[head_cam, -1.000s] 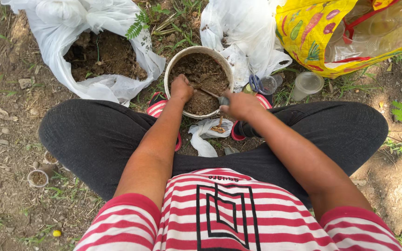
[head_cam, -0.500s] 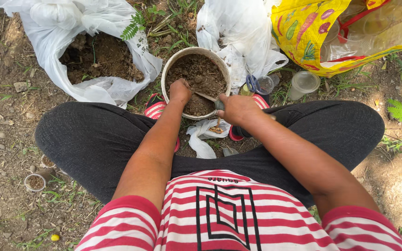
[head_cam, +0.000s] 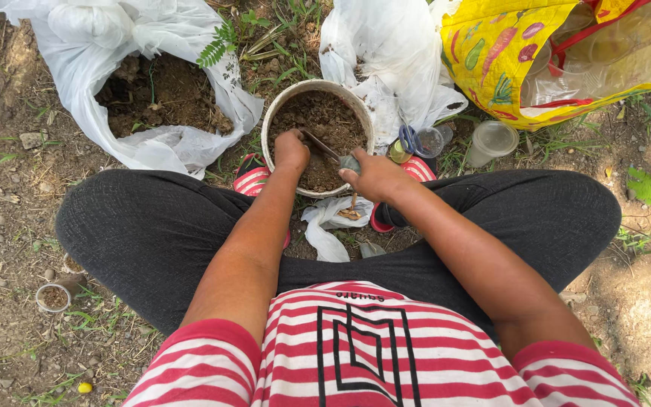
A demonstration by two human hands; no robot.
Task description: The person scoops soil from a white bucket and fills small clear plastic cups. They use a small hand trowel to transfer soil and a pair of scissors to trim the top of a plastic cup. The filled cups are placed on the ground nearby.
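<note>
Dark soil fills the round white plastic pot [head_cam: 276, 113] standing on the ground between our knees. Our left hand [head_cam: 291, 149] is curled shut at its near rim, though we cannot tell what it grips. Our right hand [head_cam: 374, 177] is closed around a rusty metal trowel [head_cam: 322, 145] whose blade lies on the soil. A white plastic bag of soil [head_cam: 99, 45] sits just beside.
</note>
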